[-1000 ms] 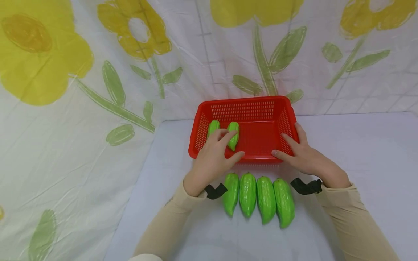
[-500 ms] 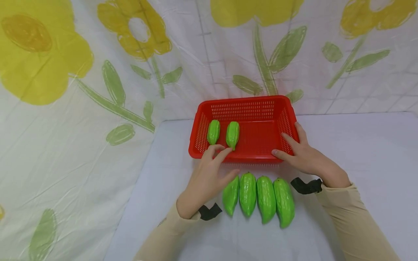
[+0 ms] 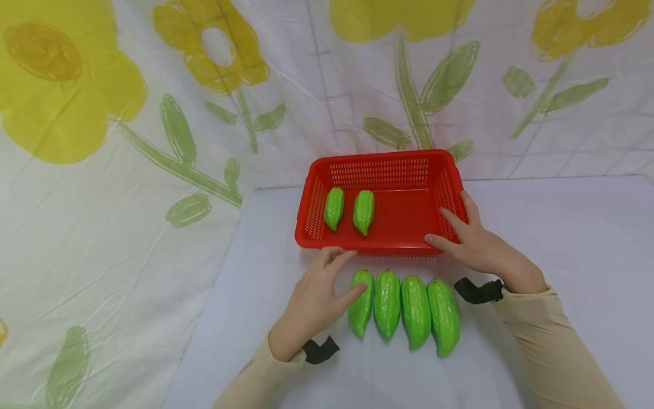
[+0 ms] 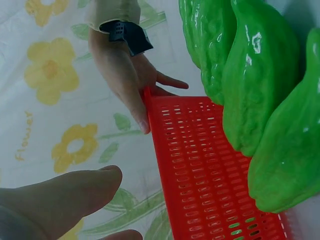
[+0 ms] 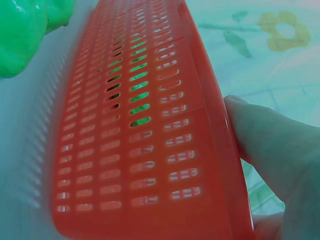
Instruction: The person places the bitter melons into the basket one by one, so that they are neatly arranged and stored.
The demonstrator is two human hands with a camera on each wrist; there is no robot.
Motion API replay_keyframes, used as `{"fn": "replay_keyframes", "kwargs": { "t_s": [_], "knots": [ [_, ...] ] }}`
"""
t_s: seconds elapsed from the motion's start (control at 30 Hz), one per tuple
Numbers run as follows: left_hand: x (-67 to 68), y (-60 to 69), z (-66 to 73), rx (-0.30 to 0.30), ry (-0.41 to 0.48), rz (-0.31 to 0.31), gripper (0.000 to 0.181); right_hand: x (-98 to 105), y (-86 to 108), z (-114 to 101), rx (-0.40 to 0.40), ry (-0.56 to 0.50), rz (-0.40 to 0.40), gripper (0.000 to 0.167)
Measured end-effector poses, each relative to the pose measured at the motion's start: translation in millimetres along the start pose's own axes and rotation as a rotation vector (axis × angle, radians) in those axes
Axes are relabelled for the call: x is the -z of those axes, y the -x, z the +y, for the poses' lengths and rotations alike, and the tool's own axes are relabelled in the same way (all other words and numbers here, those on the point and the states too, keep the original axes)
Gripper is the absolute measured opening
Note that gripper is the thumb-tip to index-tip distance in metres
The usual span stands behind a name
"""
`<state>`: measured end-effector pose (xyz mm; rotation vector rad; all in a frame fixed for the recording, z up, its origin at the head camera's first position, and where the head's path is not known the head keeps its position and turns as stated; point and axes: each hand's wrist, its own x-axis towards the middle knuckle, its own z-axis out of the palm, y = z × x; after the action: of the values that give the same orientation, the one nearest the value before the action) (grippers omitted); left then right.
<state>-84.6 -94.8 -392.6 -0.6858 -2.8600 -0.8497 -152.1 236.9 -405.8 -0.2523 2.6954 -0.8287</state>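
In the head view a red plastic basket stands at the back of the table with two glossy green bitter melons inside, the left one and the right one. Several more lie side by side in front of it; the leftmost melon is nearest my left hand. That hand holds nothing; its thumb is spread over this melon's upper part, and whether it touches cannot be told. My right hand grips the basket's front right corner, thumb at the front rim.
A white table surface lies under everything. Behind it hangs a white cloth with yellow flowers and green leaves. In the left wrist view the row of melons stands close beside the basket wall.
My left hand has drawn back out of the basket toward the front left, beside the leftmost melon of the row. Both melons inside now show fully. The right hand and basket have stayed put.
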Motion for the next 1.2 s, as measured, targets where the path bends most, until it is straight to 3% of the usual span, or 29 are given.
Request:
{"fn": "replay_keyframes", "kwargs": {
  "t_s": [0.4,0.9,1.2],
  "knots": [
    [-10.1,7.6,-12.0,0.011,0.006,-0.001,0.059,-0.7,-0.5,1.7,0.001,-0.013,0.001,0.103],
    [-27.7,11.1,-23.2,0.135,-0.014,-0.096,0.058,0.4,-0.6,-0.5,-0.001,-0.015,0.001,0.102],
    [-36.9,12.8,-24.9,0.134,-0.019,-0.104,0.058,0.8,0.4,-1.1,-0.005,-0.019,0.000,0.102]
  ]
}}
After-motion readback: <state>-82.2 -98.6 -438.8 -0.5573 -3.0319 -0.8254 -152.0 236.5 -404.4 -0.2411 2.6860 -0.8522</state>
